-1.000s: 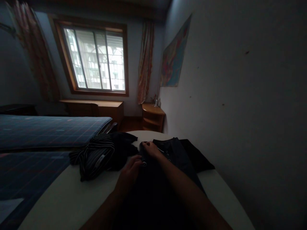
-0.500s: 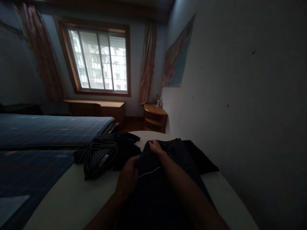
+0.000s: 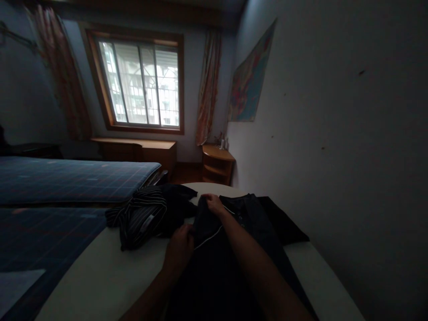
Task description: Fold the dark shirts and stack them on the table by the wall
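A dark shirt (image 3: pixel 214 267) with white piping and small buttons lies spread over the round white table (image 3: pixel 110 272). My left hand (image 3: pixel 181 244) is closed on the shirt's left edge, near the lower end of the piping. Farther up, my right hand (image 3: pixel 214 204) pinches the cloth by the shoulder, beside the collar. Between both hands a part of the cloth is folded inward. The shirt's other sleeve (image 3: pixel 284 223) lies out to the right. Dim light hides much of the fabric's detail.
To the left on the table lies a crumpled heap of dark striped clothing (image 3: pixel 143 218). A bed with a blue plaid mattress (image 3: pixel 76 180) stands beside the table. The white wall (image 3: pixel 334 178) rises close on the right. A wooden corner shelf (image 3: pixel 217 154) stands beyond the table.
My right hand has shifted slightly left with the shirt's shoulder, and more of the collar and buttons shows. The left hand keeps its hold. The view has moved a little.
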Available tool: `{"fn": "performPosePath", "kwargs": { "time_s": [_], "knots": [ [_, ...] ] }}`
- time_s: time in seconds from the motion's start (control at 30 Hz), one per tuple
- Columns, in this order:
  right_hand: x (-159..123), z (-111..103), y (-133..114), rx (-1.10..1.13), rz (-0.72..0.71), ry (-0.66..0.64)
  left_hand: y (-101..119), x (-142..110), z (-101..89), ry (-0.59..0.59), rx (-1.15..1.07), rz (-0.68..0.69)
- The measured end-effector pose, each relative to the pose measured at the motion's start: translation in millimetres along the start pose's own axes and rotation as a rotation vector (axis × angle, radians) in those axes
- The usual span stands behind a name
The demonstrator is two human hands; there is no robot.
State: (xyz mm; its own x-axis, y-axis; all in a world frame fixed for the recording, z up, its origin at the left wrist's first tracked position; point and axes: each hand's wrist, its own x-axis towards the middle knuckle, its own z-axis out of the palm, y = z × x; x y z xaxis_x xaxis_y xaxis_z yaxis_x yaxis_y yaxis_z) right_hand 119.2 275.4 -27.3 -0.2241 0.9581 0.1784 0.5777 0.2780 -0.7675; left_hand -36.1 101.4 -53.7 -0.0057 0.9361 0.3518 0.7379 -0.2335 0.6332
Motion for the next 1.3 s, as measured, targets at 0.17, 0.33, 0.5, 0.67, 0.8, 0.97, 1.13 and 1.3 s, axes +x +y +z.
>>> {"fn": "performPosePath", "kwargs": {
  "time_s": [0.17,0.33,0.5,0.67,0.8,0.97,1.13,1.3],
  "knots": [
    [-12.2,4.2,-9.0,-0.130,0.003,-0.031,-0.4,0.5,0.1,0.053,-0.079,0.068],
    [-37.4,-11.0,-16.9,-0.349,0.071,0.004,1.6,-0.5,-1.5,0.100,-0.128,0.009],
    [-68.7,-31.6,-19.6,-0.552,0.181,-0.039,-2.1,1.1,0.1,0.091,-0.183,-0.117],
    [-95.7,-42.8,-15.5,-0.554,0.160,-0.138,-2.4,0.9,-0.7,0.074,-0.191,-0.143],
    [-106.2,-47.6,-12.0,-0.520,0.118,-0.117,-5.2,0.4,-1.1,0.079,-0.195,-0.085],
    [-111.5,-42.5,-12.8,-0.564,0.098,-0.055,-5.7,0.4,-2.4,0.094,-0.171,-0.050],
    [-116.9,-14.9,-20.3,-0.651,-0.101,-0.022,-1.1,0.4,-3.0,0.107,-0.154,-0.043],
    [-118.9,8.3,-20.2,-0.593,-0.112,-0.267,-2.8,0.6,0.4,0.116,-0.166,-0.034]
  ]
}}
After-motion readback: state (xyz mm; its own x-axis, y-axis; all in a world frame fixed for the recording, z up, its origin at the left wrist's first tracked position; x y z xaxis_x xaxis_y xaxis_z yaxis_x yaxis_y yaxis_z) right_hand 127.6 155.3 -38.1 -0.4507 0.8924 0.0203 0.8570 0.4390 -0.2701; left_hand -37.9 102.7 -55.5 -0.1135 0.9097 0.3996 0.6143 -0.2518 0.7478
